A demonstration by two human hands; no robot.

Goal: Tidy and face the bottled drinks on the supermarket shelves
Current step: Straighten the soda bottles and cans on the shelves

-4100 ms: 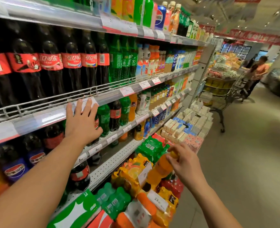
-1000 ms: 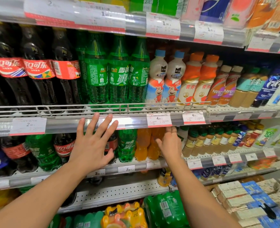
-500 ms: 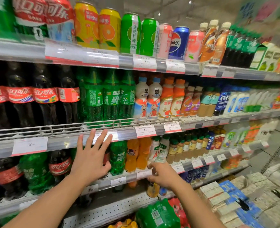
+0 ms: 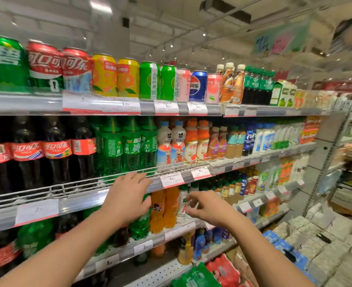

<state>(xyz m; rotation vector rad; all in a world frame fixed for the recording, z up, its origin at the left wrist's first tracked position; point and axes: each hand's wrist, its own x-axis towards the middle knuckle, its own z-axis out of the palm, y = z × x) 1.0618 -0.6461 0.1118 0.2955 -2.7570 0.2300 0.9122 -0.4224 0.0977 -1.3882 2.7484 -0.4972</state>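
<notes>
Large cola bottles (image 4: 55, 154) and green soda bottles (image 4: 131, 146) stand on the middle shelf behind a wire rail (image 4: 71, 186). Below them, orange soda bottles (image 4: 164, 210) and a white bottle (image 4: 182, 206) stand on a lower shelf. My left hand (image 4: 127, 197) is raised in front of the shelf edge with fingers stretched toward the rail, holding nothing. My right hand (image 4: 208, 208) hovers in front of the white bottle, fingers loosely curled and empty.
Cans (image 4: 117, 76) line the top shelf. Small bottled drinks (image 4: 218, 141) fill the shelves to the right. Shrink-wrapped multipacks (image 4: 197, 276) sit low in front, with stacked cartons (image 4: 315, 241) at lower right. Price tags (image 4: 172, 180) hang along the shelf edges.
My view has tilted upward, showing the ceiling. My right hand rose from the lower shelf edge to the white bottle's height. My left hand lifted toward the wire rail.
</notes>
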